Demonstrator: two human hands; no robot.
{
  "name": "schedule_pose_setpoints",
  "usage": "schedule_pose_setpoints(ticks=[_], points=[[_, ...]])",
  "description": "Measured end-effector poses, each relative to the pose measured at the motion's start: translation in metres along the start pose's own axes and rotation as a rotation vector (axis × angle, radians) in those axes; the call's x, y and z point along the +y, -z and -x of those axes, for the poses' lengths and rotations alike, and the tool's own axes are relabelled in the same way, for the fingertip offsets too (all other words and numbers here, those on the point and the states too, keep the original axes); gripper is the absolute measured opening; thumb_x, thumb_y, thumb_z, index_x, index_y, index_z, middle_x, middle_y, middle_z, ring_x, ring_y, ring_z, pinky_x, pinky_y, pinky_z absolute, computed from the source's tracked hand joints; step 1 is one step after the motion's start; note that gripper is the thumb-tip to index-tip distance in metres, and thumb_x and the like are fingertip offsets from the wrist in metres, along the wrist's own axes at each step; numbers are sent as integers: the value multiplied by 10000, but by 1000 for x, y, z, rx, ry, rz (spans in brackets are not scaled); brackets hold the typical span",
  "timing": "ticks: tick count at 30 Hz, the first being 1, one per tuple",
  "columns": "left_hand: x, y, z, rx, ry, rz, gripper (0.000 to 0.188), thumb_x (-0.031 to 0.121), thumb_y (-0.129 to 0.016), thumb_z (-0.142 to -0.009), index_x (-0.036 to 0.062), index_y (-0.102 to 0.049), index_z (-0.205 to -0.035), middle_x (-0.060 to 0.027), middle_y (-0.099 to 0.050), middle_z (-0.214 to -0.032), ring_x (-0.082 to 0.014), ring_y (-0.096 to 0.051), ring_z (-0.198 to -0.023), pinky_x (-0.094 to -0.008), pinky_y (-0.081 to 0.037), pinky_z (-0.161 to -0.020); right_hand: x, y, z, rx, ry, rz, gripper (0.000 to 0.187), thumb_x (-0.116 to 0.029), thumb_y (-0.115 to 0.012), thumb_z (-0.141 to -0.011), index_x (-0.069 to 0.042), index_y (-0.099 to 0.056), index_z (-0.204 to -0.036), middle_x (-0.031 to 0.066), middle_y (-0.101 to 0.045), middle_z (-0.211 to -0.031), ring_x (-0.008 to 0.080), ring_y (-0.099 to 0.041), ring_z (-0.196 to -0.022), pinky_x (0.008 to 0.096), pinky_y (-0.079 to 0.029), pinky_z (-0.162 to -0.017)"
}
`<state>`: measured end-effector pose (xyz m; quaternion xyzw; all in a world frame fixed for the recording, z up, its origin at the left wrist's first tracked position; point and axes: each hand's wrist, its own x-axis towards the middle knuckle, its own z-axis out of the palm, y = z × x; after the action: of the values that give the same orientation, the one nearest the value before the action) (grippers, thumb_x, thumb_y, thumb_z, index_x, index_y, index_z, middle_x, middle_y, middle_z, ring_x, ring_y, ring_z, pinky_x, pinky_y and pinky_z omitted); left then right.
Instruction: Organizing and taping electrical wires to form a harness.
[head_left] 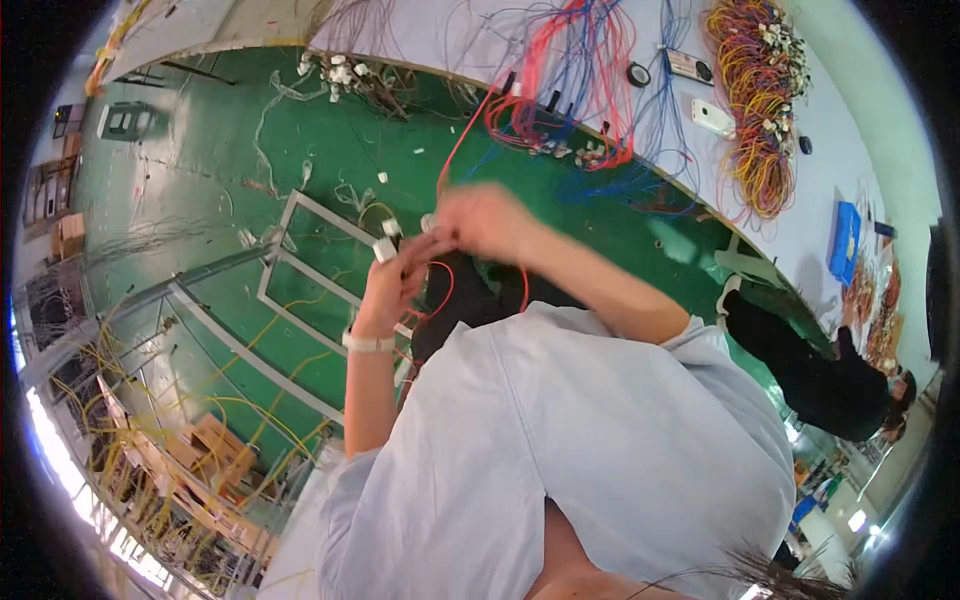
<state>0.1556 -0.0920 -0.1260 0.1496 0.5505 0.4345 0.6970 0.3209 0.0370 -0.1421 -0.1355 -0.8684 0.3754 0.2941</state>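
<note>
My left hand (392,290) is closed around a small white plastic connector (384,249) that pokes up past its fingers. Against those fingertips works my right hand (483,222), so smeared by motion that its grip cannot be made out. A red wire (457,152) runs from the table edge down to my right hand. Below both hands, a loop of red wire (447,297) hangs in front of my dark trousers. Another white connector (428,222) shows between the hands, blurred.
Red and blue wires (590,60) drape over the long table (465,40) ahead. Farther right lie a yellow and red wire bundle (750,110), a black tape roll (638,74) and a white phone (712,117). A metal frame (235,345) stands left; a person in black (800,370) is at right.
</note>
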Motion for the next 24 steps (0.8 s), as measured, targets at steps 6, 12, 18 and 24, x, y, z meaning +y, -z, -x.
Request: schedule_pose_setpoints(ticks=[6,12,18,24], points=[[5,-3,-50,30,-268,717,362,183,-428,-971,-45,-483,-1246,72,-398,-622,-24,-216,-449,-187,-164,-372,-95,85,83,-708,-386,-302,310,-264,-417,-964,-26,-601,-890,156,-627,-802,327,-596,-766,432,-458,-699],[0,155,-31,-43,-529,1045,349,110,-403,-950,-45,-474,-1254,64,-372,-613,-34,-203,-445,-195,-166,-377,-119,289,164,-580,-688,-551,327,-221,-457,-943,17,-643,-816,122,-673,-810,240,-600,-666,340,-459,-629],[-24,239,30,361,-843,886,322,156,-365,-983,-24,-532,-1192,49,-341,-604,-63,-184,-458,-220,-162,-381,-57,392,400,465,-999,-605,291,-215,-520,-867,-71,-549,-616,9,-526,-563,54,-360,-423,228,-179,-371],[-3,209,111,746,-944,692,235,177,-372,-997,45,-530,-883,41,-339,-579,-66,-192,-442,-220,-165,-361,82,332,556,1101,-1549,-859,232,-203,-551,-923,-139,-493,-709,-55,-385,-542,63,-305,-408,215,-220,-354]])
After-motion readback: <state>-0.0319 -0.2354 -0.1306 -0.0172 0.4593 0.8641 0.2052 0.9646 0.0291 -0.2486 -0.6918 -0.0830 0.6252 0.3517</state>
